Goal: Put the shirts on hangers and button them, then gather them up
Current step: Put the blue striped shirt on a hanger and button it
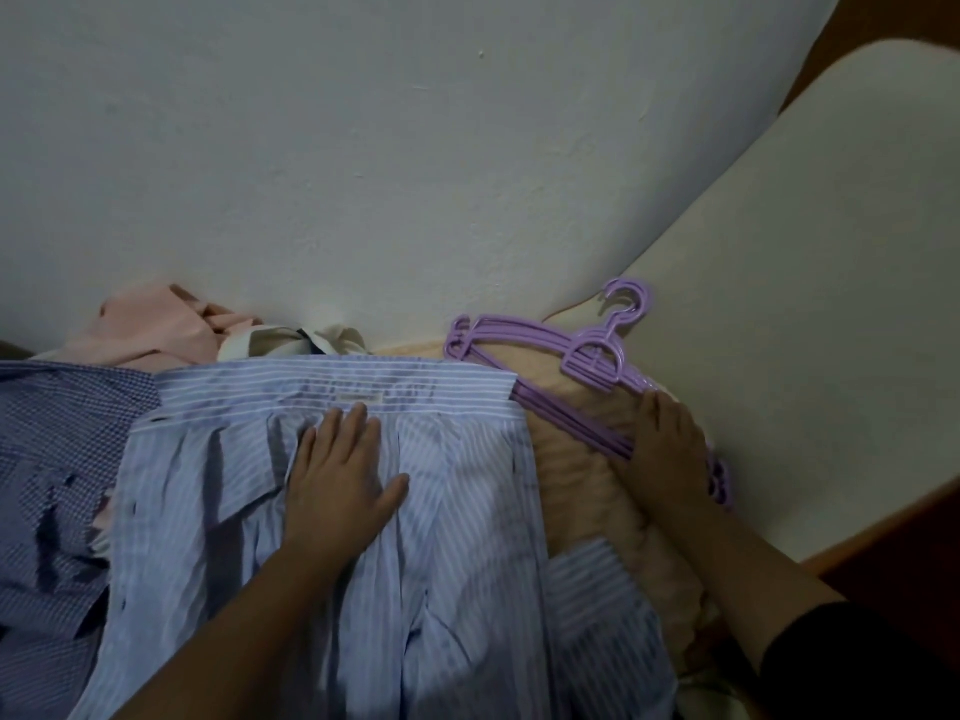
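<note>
I'm seeing left hand (340,472) lying flat, pinning striped shirt (332,537); right hand (667,449) is clasping purple hangers (571,376). I'd peel off just 1.

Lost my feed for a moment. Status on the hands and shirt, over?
Left hand flat on striped shirt, open. Right hand on purple hangers, grip unclear. No hanger in shirt yet. Nothing blocking.
</note>
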A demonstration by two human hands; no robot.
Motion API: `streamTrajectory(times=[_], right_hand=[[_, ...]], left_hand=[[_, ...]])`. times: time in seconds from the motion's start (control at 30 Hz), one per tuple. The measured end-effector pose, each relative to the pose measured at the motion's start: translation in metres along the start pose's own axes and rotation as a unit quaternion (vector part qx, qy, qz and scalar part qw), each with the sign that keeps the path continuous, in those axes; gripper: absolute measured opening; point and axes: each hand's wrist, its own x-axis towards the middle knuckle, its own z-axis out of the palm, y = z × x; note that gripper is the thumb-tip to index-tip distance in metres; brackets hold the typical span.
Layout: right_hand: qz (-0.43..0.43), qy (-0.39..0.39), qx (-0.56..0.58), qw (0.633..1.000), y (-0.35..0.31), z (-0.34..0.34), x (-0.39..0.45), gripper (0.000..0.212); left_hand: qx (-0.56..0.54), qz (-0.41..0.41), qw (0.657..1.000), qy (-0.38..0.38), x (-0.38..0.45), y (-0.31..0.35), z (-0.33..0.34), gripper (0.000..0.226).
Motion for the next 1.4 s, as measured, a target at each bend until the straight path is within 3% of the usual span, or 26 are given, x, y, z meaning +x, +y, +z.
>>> streamTrajectory(times=[0.2, 0.33, 0.57, 0.67, 0.83, 1.0, 1.13, 1.4], right_hand=[[-0.007, 0.04, -0.006, 0.999, -0.001, -0.003, 0.003, 0.104], [0.006, 0.06, 0.011, 0.998, -0.001, 0.0, 0.005, 0.1], [0.04, 0.119, 0.082, 0.989, -0.006, -0.027, 0.0, 0.098], [0.015, 0.141, 0.117, 0.983, -0.011, -0.034, -0.003, 0.102], [-0.076, 0.086, 0.119, 0.986, -0.034, -0.035, -0.016, 0.101], [-0.156, 0.058, 0.13, 0.977, -0.062, -0.03, -0.033, 0.1], [-0.183, 0.01, 0.104, 0.977, -0.072, -0.03, -0.045, 0.102], [-0.193, 0.002, 0.078, 0.978, -0.081, -0.041, -0.05, 0.103]], left_hand=[[-0.002, 0.0, 1.0, -0.005, -0.001, -0.001, 0.0, 0.079], [-0.008, 0.006, 1.0, -0.004, -0.001, -0.002, -0.001, 0.08], [-0.068, 0.012, 0.997, -0.018, -0.001, -0.001, -0.017, 0.099], [-0.107, 0.038, 0.994, -0.005, -0.005, -0.005, -0.031, 0.092], [-0.178, 0.069, 0.981, 0.012, -0.02, -0.024, -0.052, 0.073], [-0.198, 0.028, 0.976, 0.092, -0.04, -0.049, -0.076, 0.056], [-0.213, -0.051, 0.965, 0.147, -0.048, -0.071, -0.086, 0.047], [-0.214, -0.197, 0.952, 0.095, -0.043, -0.092, -0.086, 0.052]])
